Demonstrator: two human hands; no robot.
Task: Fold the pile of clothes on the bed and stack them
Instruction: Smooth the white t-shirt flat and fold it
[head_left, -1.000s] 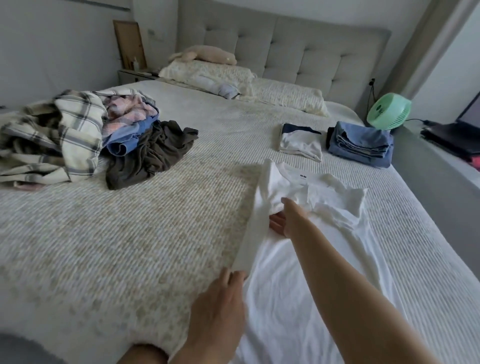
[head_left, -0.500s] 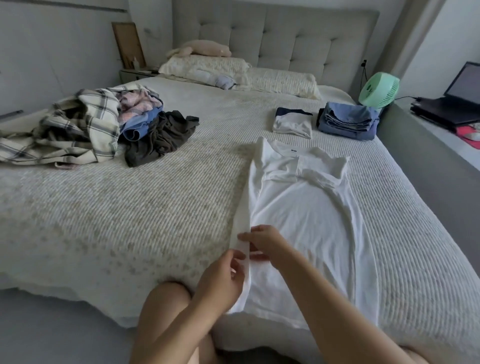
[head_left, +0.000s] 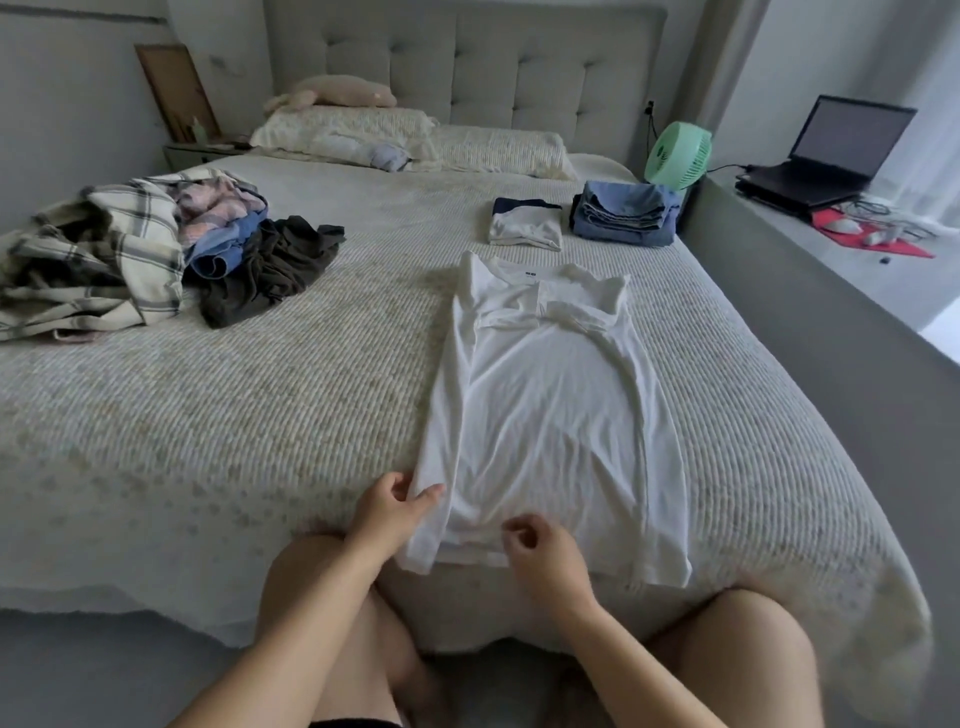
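Since a moment ago my hands have slid down to the hem of the white T-shirt (head_left: 540, 410), and its left side now lies folded in flat instead of being held up off the bed. My left hand (head_left: 387, 512) pinches the shirt's lower left edge between thumb and fingers. My right hand (head_left: 540, 551) has let go of the fold and sits at the hem with its fingers curled; I cannot tell whether they grip the cloth. The shirt lies lengthwise near the foot of the bed (head_left: 208, 415), collar away from me, sleeves tucked across the chest.

The unfolded pile (head_left: 156, 254) sits on the far left of the bedspread, a plaid piece over pink, blue and dark clothes. On the far right are two folded items: a white and navy shirt (head_left: 525, 226) and, just beside it, blue jeans (head_left: 623, 213). Pillows (head_left: 415, 140) lie against a tufted headboard (head_left: 467, 67). A green fan (head_left: 678, 156) stands by the bed's right corner, and an open laptop (head_left: 826, 150) rests on the ledge beyond.
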